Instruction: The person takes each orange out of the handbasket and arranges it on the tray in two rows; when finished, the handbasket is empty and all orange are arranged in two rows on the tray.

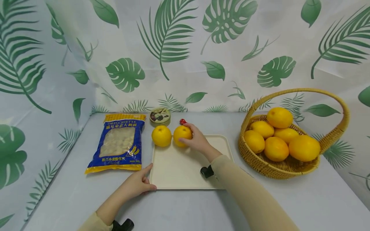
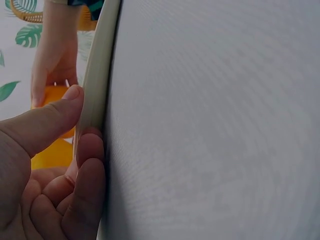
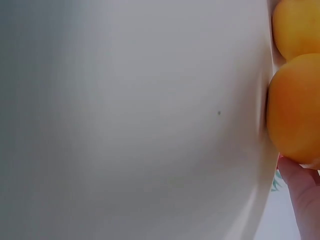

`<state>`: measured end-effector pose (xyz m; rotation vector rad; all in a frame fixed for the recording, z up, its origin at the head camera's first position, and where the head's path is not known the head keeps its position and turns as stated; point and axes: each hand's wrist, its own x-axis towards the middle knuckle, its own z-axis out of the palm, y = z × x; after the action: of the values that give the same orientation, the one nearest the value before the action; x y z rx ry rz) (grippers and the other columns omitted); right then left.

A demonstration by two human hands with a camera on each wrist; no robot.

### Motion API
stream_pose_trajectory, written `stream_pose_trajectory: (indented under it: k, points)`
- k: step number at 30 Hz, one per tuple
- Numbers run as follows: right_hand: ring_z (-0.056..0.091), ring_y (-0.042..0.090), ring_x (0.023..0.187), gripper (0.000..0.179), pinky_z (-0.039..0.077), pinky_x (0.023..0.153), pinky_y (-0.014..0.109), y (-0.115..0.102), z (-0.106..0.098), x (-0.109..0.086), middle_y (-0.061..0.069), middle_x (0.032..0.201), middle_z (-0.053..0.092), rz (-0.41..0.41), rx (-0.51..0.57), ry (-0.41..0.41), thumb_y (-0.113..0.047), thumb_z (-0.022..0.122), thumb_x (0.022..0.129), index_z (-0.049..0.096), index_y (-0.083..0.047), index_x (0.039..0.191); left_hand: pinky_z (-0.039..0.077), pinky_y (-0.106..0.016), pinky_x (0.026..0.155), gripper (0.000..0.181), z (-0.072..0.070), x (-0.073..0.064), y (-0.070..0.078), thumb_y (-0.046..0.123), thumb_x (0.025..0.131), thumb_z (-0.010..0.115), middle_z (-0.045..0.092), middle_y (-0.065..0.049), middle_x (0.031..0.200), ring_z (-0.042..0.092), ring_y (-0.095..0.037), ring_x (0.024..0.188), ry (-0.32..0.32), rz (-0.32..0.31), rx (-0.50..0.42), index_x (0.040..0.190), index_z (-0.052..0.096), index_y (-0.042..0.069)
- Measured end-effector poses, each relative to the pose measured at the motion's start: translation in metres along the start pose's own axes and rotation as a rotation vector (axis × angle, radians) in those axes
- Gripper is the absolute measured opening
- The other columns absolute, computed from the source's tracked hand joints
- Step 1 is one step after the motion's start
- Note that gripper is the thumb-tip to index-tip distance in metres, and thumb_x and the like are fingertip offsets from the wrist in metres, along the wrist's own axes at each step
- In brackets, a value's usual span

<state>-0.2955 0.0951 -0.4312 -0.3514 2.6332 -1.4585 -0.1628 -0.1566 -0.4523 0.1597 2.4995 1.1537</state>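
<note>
Currently in my right hand [image 1: 198,140], thumb and fingers bent about its sides, spread to its width: one held fruit [image 1: 179,137], round, yellow-orange, at the far rim of a cream tray [image 1: 179,170]. My left hand [image 1: 137,184]: thumb and fingers pinched on that tray's near left corner. Tray: rectangular, shallow, on the white table [image 1: 173,208]. Second fruit [image 1: 161,136]: yellow, same far rim, just left of the first. Small red item [image 1: 182,121]: beyond the held fruit, nature unclear. Round tin [image 1: 160,115], patterned lid: beyond the second fruit. Pasta bag [image 1: 117,141]: blue and yellow, lying left of the tray. Wicker basket [image 1: 266,169]: arched handle, right of the tray, six yellow-orange fruits [image 1: 276,149] visible inside.
</note>
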Motion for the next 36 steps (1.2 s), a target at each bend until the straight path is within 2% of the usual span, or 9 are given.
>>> stream_pose_trajectory:
  k: [31,36]
  points:
    - [0.038,0.028,0.125,0.069,0.034,0.102,0.046,-0.0036,0.0012,0.0001,0.008,0.141,0.034,0.005,0.003,-0.028,-0.03,0.069,0.08,0.034,-0.016,0.138,0.041,-0.027,0.048,0.092,-0.0013,-0.0022,0.0031,0.024,0.069,0.078,0.055,0.0,0.059,0.048,-0.012,0.049,-0.005,0.013,-0.017,0.143,0.026,0.004]
    - [0.037,0.029,0.125,0.07,0.033,0.102,0.047,-0.0034,0.0017,0.0001,0.008,0.142,0.034,0.003,0.0,-0.03,-0.029,0.069,0.079,0.033,-0.016,0.138,0.039,-0.026,0.047,0.092,-0.0007,-0.0031,0.0029,0.024,0.069,0.078,0.054,0.001,0.059,0.047,-0.012,0.049,0.002,0.03,-0.016,0.142,0.027,0.003]
